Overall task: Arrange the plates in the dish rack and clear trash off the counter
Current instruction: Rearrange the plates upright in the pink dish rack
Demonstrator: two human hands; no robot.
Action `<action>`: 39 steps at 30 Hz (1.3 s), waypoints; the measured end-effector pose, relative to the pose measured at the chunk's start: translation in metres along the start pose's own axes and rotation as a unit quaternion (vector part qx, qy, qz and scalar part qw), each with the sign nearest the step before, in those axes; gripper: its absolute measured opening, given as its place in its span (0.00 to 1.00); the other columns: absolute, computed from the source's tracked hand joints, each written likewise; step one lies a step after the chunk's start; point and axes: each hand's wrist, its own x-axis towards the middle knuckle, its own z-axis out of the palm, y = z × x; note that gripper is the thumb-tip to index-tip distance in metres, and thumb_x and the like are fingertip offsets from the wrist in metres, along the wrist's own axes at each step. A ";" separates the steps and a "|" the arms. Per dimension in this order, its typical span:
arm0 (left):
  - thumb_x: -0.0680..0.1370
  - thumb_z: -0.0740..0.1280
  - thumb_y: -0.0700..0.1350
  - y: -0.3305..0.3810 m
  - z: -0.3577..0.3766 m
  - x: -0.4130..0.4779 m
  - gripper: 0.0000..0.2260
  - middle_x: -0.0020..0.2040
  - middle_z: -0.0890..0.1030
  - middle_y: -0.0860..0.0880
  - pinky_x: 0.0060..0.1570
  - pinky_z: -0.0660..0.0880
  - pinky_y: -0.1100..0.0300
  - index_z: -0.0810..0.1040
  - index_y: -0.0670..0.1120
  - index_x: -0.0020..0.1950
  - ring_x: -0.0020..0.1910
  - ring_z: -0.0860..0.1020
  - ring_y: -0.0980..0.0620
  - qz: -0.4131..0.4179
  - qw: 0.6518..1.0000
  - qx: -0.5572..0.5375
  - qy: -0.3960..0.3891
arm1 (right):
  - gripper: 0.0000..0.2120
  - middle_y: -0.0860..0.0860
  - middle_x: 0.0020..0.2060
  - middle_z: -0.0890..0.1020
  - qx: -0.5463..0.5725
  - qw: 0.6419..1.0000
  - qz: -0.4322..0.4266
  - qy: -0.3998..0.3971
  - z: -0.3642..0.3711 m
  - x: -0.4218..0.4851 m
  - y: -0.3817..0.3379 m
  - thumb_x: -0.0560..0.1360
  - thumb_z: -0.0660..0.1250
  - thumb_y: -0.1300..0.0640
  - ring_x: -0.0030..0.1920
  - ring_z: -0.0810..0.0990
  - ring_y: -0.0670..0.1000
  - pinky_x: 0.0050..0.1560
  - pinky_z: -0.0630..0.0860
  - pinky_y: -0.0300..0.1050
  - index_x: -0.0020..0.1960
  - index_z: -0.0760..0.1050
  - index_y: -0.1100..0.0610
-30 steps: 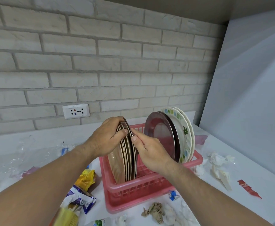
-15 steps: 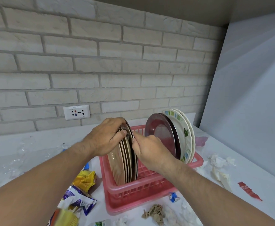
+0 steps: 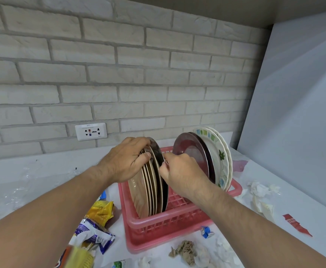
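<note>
Centre frame: clamping beige plates [image 3: 139,196] with curled left hand [image 3: 127,160], pinching dark plate [image 3: 162,190] with right hand [image 3: 182,172], in pink dish rack [image 3: 168,224].

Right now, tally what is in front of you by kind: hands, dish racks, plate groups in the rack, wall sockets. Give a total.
Hands: 2, left hand and right hand, both gripping the left plate group
Dish racks: 1, pink dish rack
Plate groups: 2, left plate group and right plate group
Wall sockets: 1, wall socket
Total: 6
</note>
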 end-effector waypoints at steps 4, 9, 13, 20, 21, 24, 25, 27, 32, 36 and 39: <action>0.77 0.50 0.58 -0.001 0.000 0.000 0.17 0.56 0.72 0.60 0.54 0.68 0.57 0.68 0.56 0.63 0.55 0.67 0.58 -0.006 1.000 0.000 0.004 | 0.11 0.51 0.36 0.72 -0.029 1.000 0.001 -0.010 0.002 0.001 -0.009 0.79 0.55 0.55 0.40 0.74 0.56 0.38 0.73 0.49 0.58 0.69 0.58; 0.79 0.50 0.55 -0.005 0.002 -0.001 0.17 0.57 0.72 0.59 0.58 0.64 0.62 0.72 0.53 0.60 0.56 0.68 0.60 0.014 1.000 -0.017 0.013 | 0.16 0.52 0.44 0.76 0.006 0.997 0.046 -0.063 0.011 0.001 -0.012 0.80 0.57 0.56 0.44 0.77 0.55 0.44 0.79 0.51 0.67 0.65 0.54; 0.77 0.49 0.59 -0.006 0.007 -0.002 0.21 0.57 0.72 0.58 0.59 0.67 0.59 0.73 0.51 0.61 0.58 0.69 0.58 -0.025 0.997 -0.062 0.031 | 0.15 0.55 0.48 0.79 -0.019 0.998 0.029 -0.049 0.007 0.003 -0.023 0.78 0.57 0.62 0.47 0.79 0.57 0.45 0.78 0.49 0.64 0.69 0.57; 0.77 0.54 0.57 -0.001 0.010 -0.002 0.21 0.62 0.72 0.55 0.58 0.64 0.61 0.73 0.49 0.64 0.63 0.68 0.57 -0.070 0.992 -0.089 0.051 | 0.13 0.52 0.40 0.75 -0.095 0.993 0.013 0.066 -0.077 0.019 -0.014 0.79 0.57 0.56 0.38 0.74 0.53 0.37 0.69 0.45 0.62 0.69 0.58; 0.76 0.54 0.57 -0.001 0.009 -0.003 0.21 0.63 0.73 0.55 0.59 0.63 0.61 0.73 0.49 0.64 0.64 0.68 0.57 -0.074 0.992 -0.094 0.050 | 0.12 0.50 0.37 0.73 -0.096 0.992 0.028 0.074 -0.084 0.022 -0.008 0.79 0.57 0.57 0.35 0.72 0.50 0.34 0.68 0.44 0.61 0.69 0.58; 0.76 0.54 0.57 0.000 0.008 -0.003 0.22 0.64 0.73 0.54 0.60 0.62 0.62 0.72 0.49 0.65 0.65 0.67 0.56 -0.079 0.992 -0.093 0.045 | 0.11 0.49 0.35 0.69 -0.116 0.989 0.073 0.063 -0.092 0.024 0.002 0.78 0.59 0.60 0.33 0.71 0.48 0.28 0.65 0.43 0.60 0.68 0.58; 0.76 0.53 0.56 0.000 0.008 -0.003 0.23 0.65 0.73 0.54 0.60 0.62 0.62 0.72 0.49 0.66 0.66 0.67 0.56 -0.080 0.992 -0.090 0.043 | 0.13 0.49 0.36 0.70 -0.128 0.987 0.081 0.050 -0.089 0.023 0.004 0.77 0.61 0.60 0.35 0.72 0.50 0.29 0.66 0.43 0.61 0.68 0.59; 0.76 0.53 0.56 0.000 0.008 -0.004 0.23 0.66 0.73 0.53 0.61 0.62 0.61 0.71 0.49 0.67 0.67 0.66 0.55 -0.081 0.992 -0.085 0.042 | 0.16 0.51 0.37 0.73 -0.163 0.983 0.078 0.036 -0.075 0.020 0.009 0.75 0.65 0.60 0.38 0.75 0.54 0.35 0.71 0.45 0.61 0.68 0.59; 0.77 0.53 0.55 0.000 0.007 -0.006 0.23 0.67 0.72 0.52 0.61 0.60 0.62 0.70 0.49 0.68 0.68 0.65 0.54 -0.080 0.993 -0.083 0.042 | 0.12 0.54 0.41 0.77 -0.204 0.977 0.059 -0.004 -0.041 0.016 0.017 0.77 0.59 0.63 0.37 0.74 0.54 0.35 0.70 0.44 0.60 0.68 0.61; 0.77 0.53 0.55 -0.001 0.008 -0.007 0.23 0.68 0.72 0.52 0.62 0.60 0.62 0.70 0.49 0.68 0.68 0.65 0.55 -0.085 0.992 -0.086 0.039 | 0.13 0.56 0.45 0.79 -0.165 0.982 0.084 -0.028 -0.025 0.013 0.025 0.79 0.55 0.64 0.37 0.72 0.52 0.33 0.63 0.41 0.63 0.67 0.62; 0.76 0.53 0.55 0.001 0.008 -0.006 0.23 0.68 0.72 0.53 0.62 0.59 0.62 0.71 0.49 0.68 0.68 0.65 0.55 -0.094 0.990 -0.094 0.041 | 0.18 0.55 0.41 0.74 -0.140 0.983 0.102 -0.054 -0.017 0.014 0.031 0.77 0.59 0.67 0.37 0.72 0.53 0.31 0.66 0.43 0.66 0.63 0.60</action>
